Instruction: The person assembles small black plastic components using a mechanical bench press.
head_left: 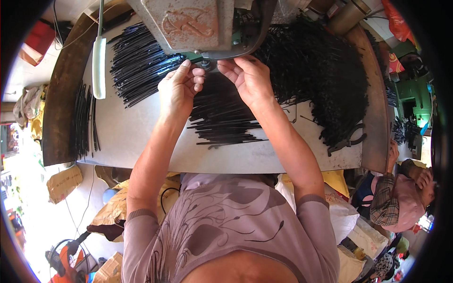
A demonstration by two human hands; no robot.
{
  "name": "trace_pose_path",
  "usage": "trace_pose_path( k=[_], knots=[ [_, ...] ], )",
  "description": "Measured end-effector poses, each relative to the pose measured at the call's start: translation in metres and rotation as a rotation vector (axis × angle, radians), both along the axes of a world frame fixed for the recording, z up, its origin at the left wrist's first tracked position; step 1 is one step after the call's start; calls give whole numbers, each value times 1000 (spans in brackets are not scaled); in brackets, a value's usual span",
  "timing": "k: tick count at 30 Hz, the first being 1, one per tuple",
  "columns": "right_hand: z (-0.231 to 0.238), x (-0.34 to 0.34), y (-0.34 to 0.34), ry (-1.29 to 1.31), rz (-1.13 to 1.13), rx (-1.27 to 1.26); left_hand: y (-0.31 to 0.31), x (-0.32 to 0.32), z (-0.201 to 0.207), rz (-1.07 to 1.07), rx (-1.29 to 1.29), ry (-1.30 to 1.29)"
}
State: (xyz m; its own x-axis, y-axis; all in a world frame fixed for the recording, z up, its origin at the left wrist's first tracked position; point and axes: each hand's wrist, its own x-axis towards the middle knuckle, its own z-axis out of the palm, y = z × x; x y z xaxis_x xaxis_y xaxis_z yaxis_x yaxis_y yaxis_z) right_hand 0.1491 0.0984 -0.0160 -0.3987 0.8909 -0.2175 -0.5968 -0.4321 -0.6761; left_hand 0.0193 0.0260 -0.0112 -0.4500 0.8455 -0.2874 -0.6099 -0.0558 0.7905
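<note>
My left hand (pixel 178 90) is raised beside the machine's lower end, with its fingers curled in and the thumb on top. On the other side my right hand (pixel 250 81) has its fingertips drawn together under the machine's edge. Whatever is pinched in either hand is too thin or dark to make out. Between them sits a small round metal part (pixel 205 64) beneath the grey, rust-patched machine head (pixel 188 26). Thin black rods lie in a bundle (pixel 141 66) by my left hand and in another pile (pixel 222 115) below the hands.
A large tangle of bent black rods (pixel 325 70) covers the right of the metal table (pixel 155 146). Dark-handled pliers (pixel 348 144) lie near its front right. A white tube lamp (pixel 99 68) hangs at left. A co-worker (pixel 406 203) sits at far right by a green machine (pixel 413 94).
</note>
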Motion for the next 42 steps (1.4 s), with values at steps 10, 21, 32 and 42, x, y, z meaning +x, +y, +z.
trace_pose_path(
  k=[10, 21, 32, 42],
  knots=[
    [-2, 1, -1, 0, -17, 11, 1, 1, 0, -18, 14, -25],
    [-3, 3, 0, -37, -62, 7, 4, 5, -1, -14, -25, -25],
    [17, 47, 9, -456, 204, 277, 2, -18, -9, -130, 20, -124],
    [38, 192, 31, -1842, 141, 1019, -8, -29, 1, -358, -25, -78]
  ],
)
